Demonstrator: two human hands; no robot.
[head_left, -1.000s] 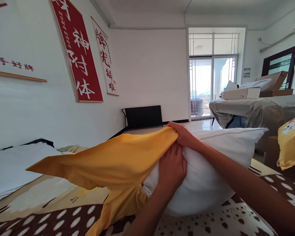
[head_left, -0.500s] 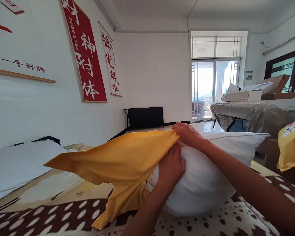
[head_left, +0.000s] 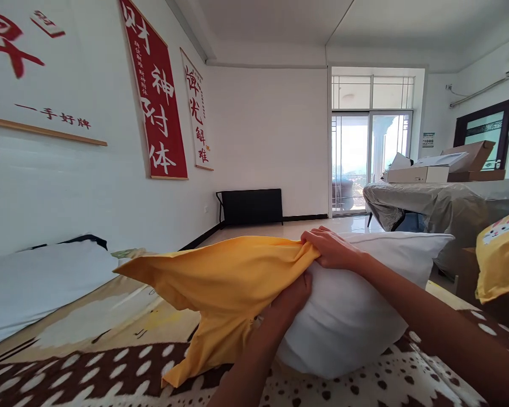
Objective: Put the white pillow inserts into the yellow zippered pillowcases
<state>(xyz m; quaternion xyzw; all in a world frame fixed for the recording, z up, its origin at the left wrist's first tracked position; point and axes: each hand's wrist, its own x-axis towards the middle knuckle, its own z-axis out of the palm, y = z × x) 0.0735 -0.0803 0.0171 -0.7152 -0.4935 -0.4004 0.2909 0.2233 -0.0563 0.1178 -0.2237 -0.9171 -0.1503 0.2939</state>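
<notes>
A yellow pillowcase [head_left: 220, 271] spreads out to the left, its open mouth lying over the near end of a white pillow [head_left: 348, 322]. My right hand [head_left: 333, 249] is closed on the upper edge of the pillowcase, pinching the bunched cloth just above the pillow. Below it, my left hand [head_left: 294, 294] is closed at the pillow's left end, partly under the yellow cloth, so its fingertips are hidden. Most of the pillow is bare and bulges out to the right. The pillowcase's lower corner hangs down onto the patterned blanket [head_left: 89, 373].
Another white pillow [head_left: 46, 282] lies at the left by the wall. A yellow pillow with a rabbit print [head_left: 503, 257] is at the right edge. Beyond stands a plastic-covered table [head_left: 445, 195] with open boxes [head_left: 419, 173]. A black panel [head_left: 252, 206] leans against the far wall.
My left hand has slid further under the yellow cloth. The pillowcase's far left corner has drawn in to the right. The view has tilted up slightly.
</notes>
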